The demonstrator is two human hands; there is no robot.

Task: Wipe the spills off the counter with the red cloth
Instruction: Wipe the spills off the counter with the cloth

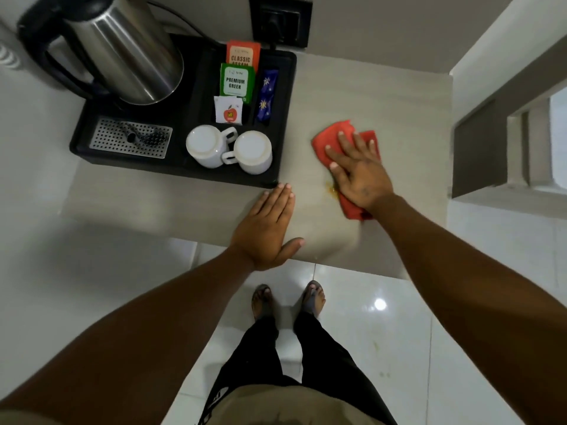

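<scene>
The red cloth (329, 139) lies flat on the beige counter (383, 96), right of the tray. My right hand (357, 171) presses down on it with fingers spread, covering its middle. A small yellowish spill (330, 188) shows on the counter just left of my right palm, at the cloth's edge. My left hand (267, 228) rests flat on the counter near its front edge, fingers together, holding nothing, its fingertips close to the tray's corner.
A black tray (287, 124) at the left holds a steel kettle (122, 47), two upturned white cups (228, 150), tea sachets (237, 79) and a perforated metal drip plate (132, 138). A wall socket (280, 21) sits behind. The counter ends at a wall on the right.
</scene>
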